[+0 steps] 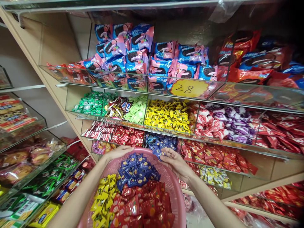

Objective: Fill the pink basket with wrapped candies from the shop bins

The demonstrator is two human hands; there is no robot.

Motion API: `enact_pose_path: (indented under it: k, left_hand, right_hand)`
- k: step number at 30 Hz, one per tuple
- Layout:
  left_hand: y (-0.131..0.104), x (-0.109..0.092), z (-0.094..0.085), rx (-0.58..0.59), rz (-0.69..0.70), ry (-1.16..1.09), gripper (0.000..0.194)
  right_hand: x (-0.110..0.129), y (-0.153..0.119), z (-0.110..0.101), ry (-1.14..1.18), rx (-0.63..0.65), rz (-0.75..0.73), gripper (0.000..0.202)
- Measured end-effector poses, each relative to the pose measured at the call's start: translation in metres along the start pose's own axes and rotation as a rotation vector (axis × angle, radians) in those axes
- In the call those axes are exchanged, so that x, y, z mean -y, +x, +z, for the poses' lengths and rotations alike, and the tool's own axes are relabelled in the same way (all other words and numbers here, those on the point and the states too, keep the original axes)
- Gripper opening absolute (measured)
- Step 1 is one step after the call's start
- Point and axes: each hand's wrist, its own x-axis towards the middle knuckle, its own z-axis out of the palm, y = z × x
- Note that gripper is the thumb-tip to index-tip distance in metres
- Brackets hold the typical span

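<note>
A pink plastic basket holds blue-wrapped candies, yellow-wrapped candies and red-wrapped candies, each kind in its own heap. My left hand is closed on the basket's far left rim. Over the far right rim, my right hand pinches a blue candy packet between thumb and fingers. Just beyond the rim lies a shelf compartment of similar blue candies.
Tiered glass-fronted shelves rise ahead, with yellow candies, red candies and blue-pink cookie packs. A yellow tag reads 28. More shelves of packaged snacks stand at the left.
</note>
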Motion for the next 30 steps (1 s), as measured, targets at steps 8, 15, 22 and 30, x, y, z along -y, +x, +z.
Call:
enact_pose_path:
  k: [8,15,22,30]
  left_hand:
    - [-0.001,-0.004,0.001,-0.007,0.043,0.043,0.054]
    - [0.002,0.003,-0.002,0.022,0.061,0.032,0.051]
    - [0.002,0.004,-0.003,-0.015,0.047,0.042,0.05]
    - [-0.001,-0.006,-0.002,-0.039,-0.008,0.056,0.055]
  right_hand:
    - [-0.019,0.007,0.001,-0.534,-0.134,-0.228,0.034]
    - [-0.039,0.014,0.005,-0.663,-0.039,-0.333,0.032]
    - [-0.041,0.016,0.0,-0.583,-0.033,-0.239,0.043]
    - [-0.04,0.015,0.005,-0.799,-0.093,-0.322,0.033]
